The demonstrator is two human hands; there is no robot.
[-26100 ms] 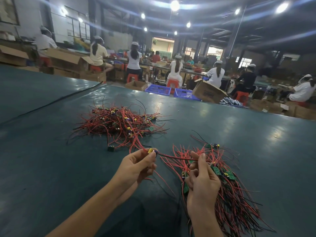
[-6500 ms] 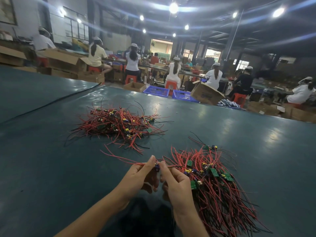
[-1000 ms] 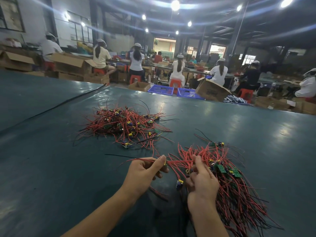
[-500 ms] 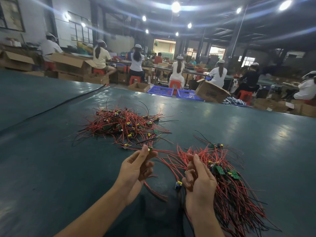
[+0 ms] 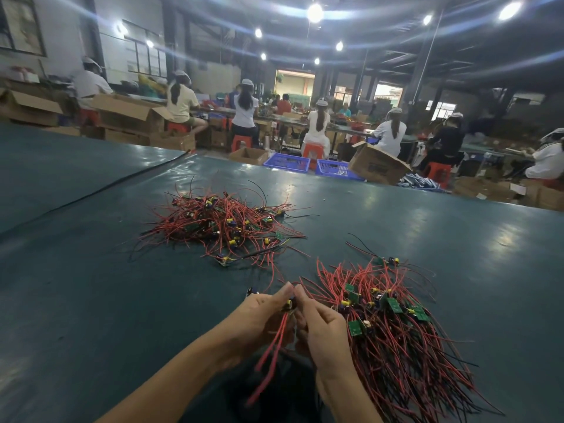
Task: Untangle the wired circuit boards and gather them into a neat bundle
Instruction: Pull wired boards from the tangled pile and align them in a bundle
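Left hand (image 5: 262,314) and right hand (image 5: 324,331) meet fingertip to fingertip, both pinching one small board (image 5: 288,304), red wires (image 5: 274,341) dangling. Right of that board lies the bundle (image 5: 403,340); beyond the board, the tangled pile (image 5: 224,224).

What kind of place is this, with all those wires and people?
Probably a factory workshop: heaps of wired circuit boards lie on a long green table, capped workers sit on red stools behind, and cardboard boxes stand around them.

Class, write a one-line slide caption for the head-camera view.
Left hand and right hand pinch one wired board; tangled pile beyond, neat bundle at right.
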